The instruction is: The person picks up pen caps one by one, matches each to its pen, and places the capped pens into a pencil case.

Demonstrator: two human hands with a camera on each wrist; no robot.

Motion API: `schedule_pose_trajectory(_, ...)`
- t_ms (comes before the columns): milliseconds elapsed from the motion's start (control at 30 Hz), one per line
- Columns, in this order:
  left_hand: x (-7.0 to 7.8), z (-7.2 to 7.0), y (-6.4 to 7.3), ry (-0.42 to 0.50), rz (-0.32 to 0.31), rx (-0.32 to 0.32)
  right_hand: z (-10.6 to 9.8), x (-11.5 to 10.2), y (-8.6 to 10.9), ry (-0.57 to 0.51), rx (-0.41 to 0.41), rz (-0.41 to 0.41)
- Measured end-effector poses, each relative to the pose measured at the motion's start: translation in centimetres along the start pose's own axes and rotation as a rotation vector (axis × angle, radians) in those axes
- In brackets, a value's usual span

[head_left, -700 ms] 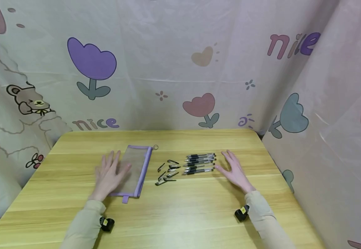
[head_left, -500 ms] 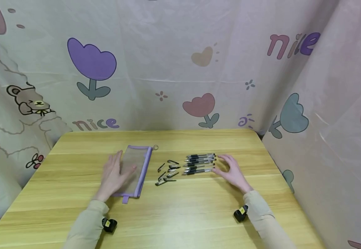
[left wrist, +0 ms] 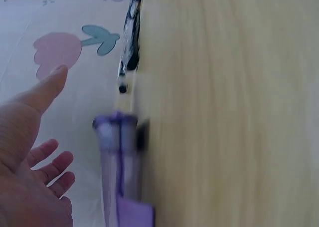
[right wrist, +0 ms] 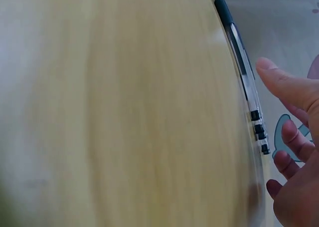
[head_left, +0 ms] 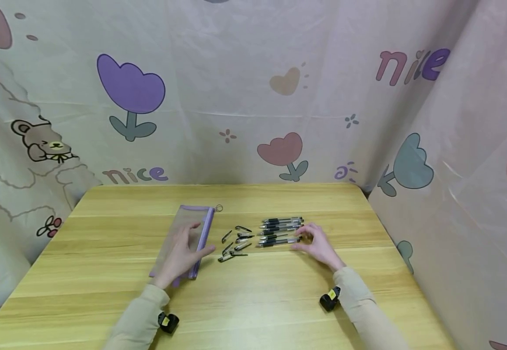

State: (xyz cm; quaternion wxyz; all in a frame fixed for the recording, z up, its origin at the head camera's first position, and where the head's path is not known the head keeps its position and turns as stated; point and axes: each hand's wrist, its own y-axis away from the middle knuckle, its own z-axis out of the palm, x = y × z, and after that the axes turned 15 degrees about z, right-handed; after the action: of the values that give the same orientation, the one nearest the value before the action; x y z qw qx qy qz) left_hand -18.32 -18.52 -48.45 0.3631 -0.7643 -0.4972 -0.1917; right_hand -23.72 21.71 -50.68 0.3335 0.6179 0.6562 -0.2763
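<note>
In the head view my left hand (head_left: 179, 257) hovers over a purple-edged zip pouch (head_left: 170, 228), thumb spread toward the zipper side. The left wrist view shows the pouch's purple end (left wrist: 119, 132) beside the hand, with nothing between thumb and fingers. My right hand (head_left: 321, 247) is at the right ends of a row of black-gripped gel pens (head_left: 279, 226), fingers bent and thumb apart. Seen from the right wrist, the pens (right wrist: 244, 72) lie past the thumb, which stands clear of the other fingers. Several loose black-and-clear pen caps (head_left: 237, 245) lie between pouch and pens.
The wood-grain table (head_left: 253, 301) is bordered at the back and right by a printed curtain (head_left: 218, 97). A small metal ring (head_left: 219, 208) hangs from the pouch's far corner. Black wrist cameras (head_left: 168, 322) sit on both sleeves.
My left hand has moved right across the pouch toward the caps. My right hand has moved left to the pen ends, its fingers bending more. Pouch, caps and pens lie as before.
</note>
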Motion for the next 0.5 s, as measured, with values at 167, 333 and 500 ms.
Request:
schedule_pose_trajectory(167,0.9,1.2,0.2,0.014,0.009,-0.02,0.4,-0.3,-0.2,0.015,0.003,-0.003)
schedule_pose_trajectory(333,1.5,2.1,0.2,0.004,0.027,-0.034,0.9,-0.4,-0.5,0.031,0.012,-0.005)
schedule_pose_trajectory(500,1.9,2.7,0.2,0.013,0.047,-0.045,1.3,-0.4,-0.6,0.056,0.026,-0.027)
